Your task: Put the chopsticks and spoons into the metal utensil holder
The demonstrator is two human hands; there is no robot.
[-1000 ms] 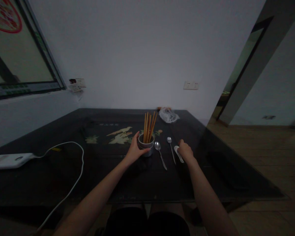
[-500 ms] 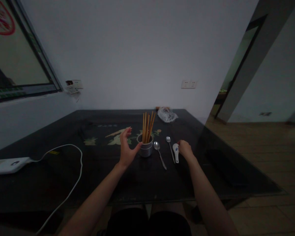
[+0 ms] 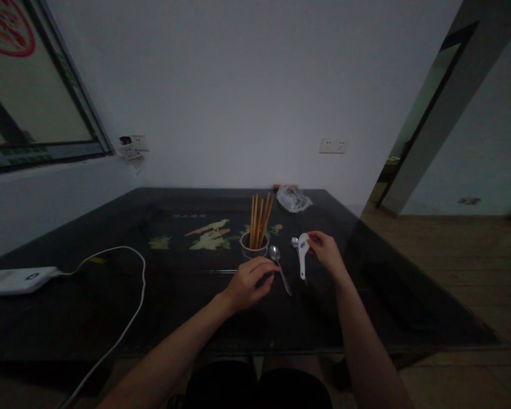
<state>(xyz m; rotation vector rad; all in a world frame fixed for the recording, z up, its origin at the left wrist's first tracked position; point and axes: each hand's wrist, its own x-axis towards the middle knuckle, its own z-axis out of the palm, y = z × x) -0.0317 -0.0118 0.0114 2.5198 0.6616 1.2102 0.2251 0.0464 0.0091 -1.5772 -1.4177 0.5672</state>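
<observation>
My right hand (image 3: pixel 327 253) pinches a white ceramic soup spoon (image 3: pixel 302 258) with a blue mark, by the side of its bowl. The spoon is lifted over a long-handled metal spoon (image 3: pixel 294 242) and covers most of its handle. In front of a metal cup (image 3: pixel 254 251) is my left hand (image 3: pixel 251 284), thumb apart from its curved fingers, with nothing held between them. Its fingertips are close to a larger metal spoon (image 3: pixel 284 279); whether they touch it I cannot tell. Several wooden chopsticks (image 3: pixel 260 221) stand upright in the cup.
A crumpled clear plastic bag (image 3: pixel 294 199) lies at the back of the dark table (image 3: pixel 187 329). On the left is a white power bank-like device (image 3: pixel 19 282) with a white cable (image 3: pixel 142 289). A dark flat object (image 3: pixel 398 292) lies at the right.
My left hand has moved from the cup's left side to its front, near the larger metal spoon. My right hand has raised the ceramic spoon and shifted it slightly left.
</observation>
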